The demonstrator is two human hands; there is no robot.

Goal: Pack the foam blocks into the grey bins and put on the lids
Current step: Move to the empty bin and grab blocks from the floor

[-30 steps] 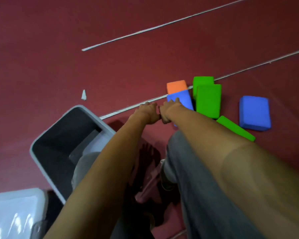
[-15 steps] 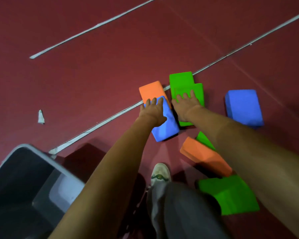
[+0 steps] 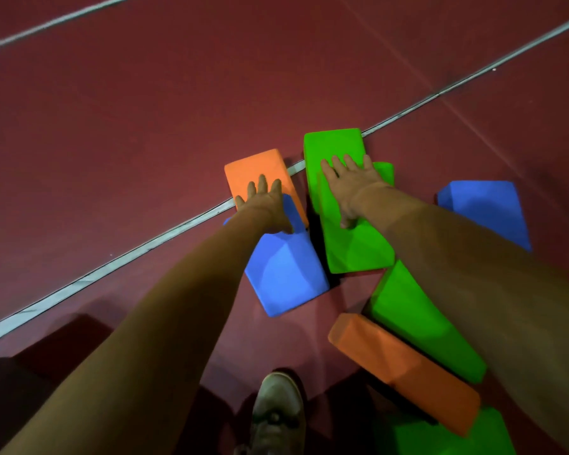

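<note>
Foam blocks (image 3: pixel 421 323) lie loose on the red floor (image 3: pixel 145 142), 8 in sight, bunched just ahead of the person's shoe (image 3: pixel 278 412). No grey bin or lid shows in this view. The left hand (image 3: pixel 263 203) lies flat, fingers straight, across the far orange block (image 3: pixel 255 169) and the blue block (image 3: pixel 286 274) touching it. The right hand (image 3: pixel 352 188) is spread flat over 2 overlapping green blocks (image 3: pixel 358 247). Neither hand is curled round anything. This looks like the gathering step, and how far packing has got cannot be told. Next, each hand probably needs to close on a block's edges, lift it and carry it to a bin somewhere out of sight.
</note>
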